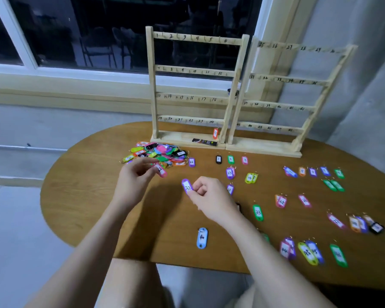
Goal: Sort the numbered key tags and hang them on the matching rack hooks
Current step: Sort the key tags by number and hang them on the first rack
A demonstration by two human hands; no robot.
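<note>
Purple tag 32 (187,187) is pinched at its lower end by the right hand (211,200), thumb and forefinger on the plastic body, label facing up, held just above the table (93,207). Left hand (135,177) pinches a pink tag (160,170), number blurred, just this side of the unsorted pile (158,154) that sits beyond its fingertips. Tags look like light, stiff plastic with a smooth face, so probably a bit slippery: grip across the flat faces near one end, leave the ring end free for the hook. No real weight or fragility concern; the wire rings look like the fiddly part. Right of the right hand, sorted tags lie in rows; green 33 (257,212) is close by, so 32 likely goes down just left of it. Blue tag (202,237) lies alone, nearer the body than the right hand. Beyond both hands stand the two wooden racks: left rack (152,85) numbered 1–24, right rack (307,123) 25 upward. One orange tag (215,133) appears to hang at the bottom of the left rack; hook not legible.
</note>
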